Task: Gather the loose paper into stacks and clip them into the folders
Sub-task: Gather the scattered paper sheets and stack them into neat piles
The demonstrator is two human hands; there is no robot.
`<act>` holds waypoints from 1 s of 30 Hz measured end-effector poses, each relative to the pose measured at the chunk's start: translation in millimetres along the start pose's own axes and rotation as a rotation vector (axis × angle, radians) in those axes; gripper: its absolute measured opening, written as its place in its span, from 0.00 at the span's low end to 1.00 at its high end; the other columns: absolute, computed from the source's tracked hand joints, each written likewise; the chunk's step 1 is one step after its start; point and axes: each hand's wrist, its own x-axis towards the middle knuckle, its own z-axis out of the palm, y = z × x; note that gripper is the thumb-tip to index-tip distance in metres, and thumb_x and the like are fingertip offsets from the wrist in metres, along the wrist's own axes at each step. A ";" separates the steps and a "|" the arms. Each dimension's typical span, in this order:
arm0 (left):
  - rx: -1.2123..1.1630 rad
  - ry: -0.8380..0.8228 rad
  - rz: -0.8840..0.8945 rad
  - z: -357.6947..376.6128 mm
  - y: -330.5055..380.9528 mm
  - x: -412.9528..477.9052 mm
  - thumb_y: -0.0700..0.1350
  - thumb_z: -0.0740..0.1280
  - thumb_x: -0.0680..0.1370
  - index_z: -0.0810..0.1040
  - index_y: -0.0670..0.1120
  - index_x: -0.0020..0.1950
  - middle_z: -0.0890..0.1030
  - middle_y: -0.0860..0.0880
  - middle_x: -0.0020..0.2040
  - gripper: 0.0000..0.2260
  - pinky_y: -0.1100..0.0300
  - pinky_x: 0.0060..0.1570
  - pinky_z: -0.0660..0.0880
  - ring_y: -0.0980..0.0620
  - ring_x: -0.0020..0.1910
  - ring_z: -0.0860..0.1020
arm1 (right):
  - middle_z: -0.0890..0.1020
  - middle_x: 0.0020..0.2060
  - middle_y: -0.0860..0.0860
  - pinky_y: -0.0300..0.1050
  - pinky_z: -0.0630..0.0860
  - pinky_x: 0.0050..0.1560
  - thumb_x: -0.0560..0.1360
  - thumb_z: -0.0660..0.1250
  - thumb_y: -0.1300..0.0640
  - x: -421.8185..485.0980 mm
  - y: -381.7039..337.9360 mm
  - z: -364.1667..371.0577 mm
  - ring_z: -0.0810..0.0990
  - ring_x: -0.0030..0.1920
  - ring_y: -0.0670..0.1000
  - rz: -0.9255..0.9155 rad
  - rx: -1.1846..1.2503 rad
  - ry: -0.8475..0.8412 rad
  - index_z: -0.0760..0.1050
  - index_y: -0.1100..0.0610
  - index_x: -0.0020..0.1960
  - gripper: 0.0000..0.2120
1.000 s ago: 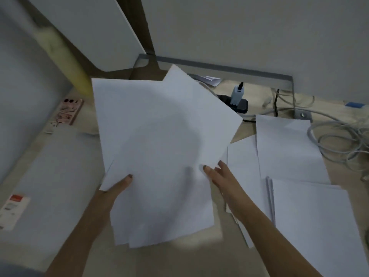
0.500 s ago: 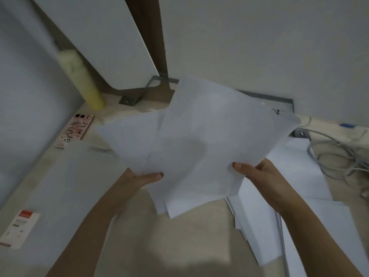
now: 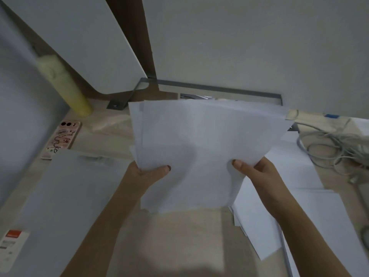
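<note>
A bundle of white paper sheets (image 3: pixel 199 140) is lifted above the desk at the centre of the head view, its edges roughly lined up. My left hand (image 3: pixel 147 172) grips its left side with the thumb on top. My right hand (image 3: pixel 257 170) grips its right side the same way. More loose white sheets (image 3: pixel 295 196) lie spread on the desk at the right, under my right forearm. A pale grey-blue folder (image 3: pixel 60 206) lies flat on the desk at the left, with a red-and-white label (image 3: pixel 12 244) at its near corner.
A phone in a patterned case (image 3: pixel 63 136) lies at the far left beside a yellow cylinder (image 3: pixel 65 84). Tangled grey cables (image 3: pixel 329 148) and a power strip (image 3: pixel 319 120) sit at the far right. White panels and a metal bracket (image 3: pixel 199 88) stand behind the desk.
The fanned, skewed sheets have been squared into a more even bundle. Both hands have shifted to grip its two sides, and the view has tilted up towards the wall.
</note>
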 end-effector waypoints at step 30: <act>-0.198 0.039 -0.418 55.4 -89.3 16.3 0.42 0.67 0.73 0.80 0.43 0.55 0.84 0.48 0.51 0.11 0.57 0.51 0.79 0.50 0.50 0.82 | 0.70 0.58 0.63 0.52 0.71 0.55 0.75 0.62 0.55 62.3 124.2 -110.1 0.68 0.59 0.61 0.312 -1.305 0.296 0.65 0.66 0.62 0.21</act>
